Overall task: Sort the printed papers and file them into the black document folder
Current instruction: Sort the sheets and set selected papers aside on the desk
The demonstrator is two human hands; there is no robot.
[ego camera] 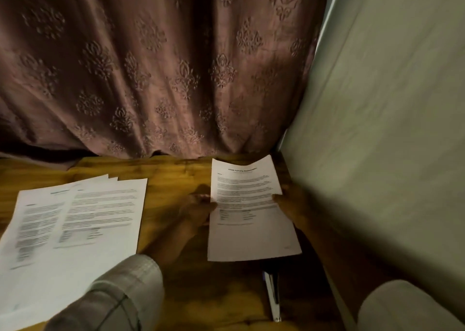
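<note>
I hold one printed sheet (247,212) up over the right side of the wooden table (171,177). My left hand (197,211) grips its left edge and my right hand (292,204) grips its right edge, thumb on the front. Several other printed papers (70,230) lie spread and overlapping on the left of the table. A dark folder (273,293) with a pale edge lies on the table below the held sheet, partly hidden by it; I cannot tell whether it lies open.
A brown patterned curtain (156,74) hangs right behind the table's far edge. A pale wall (382,129) closes off the right side, close to my right hand. Both my sleeves are light-coloured.
</note>
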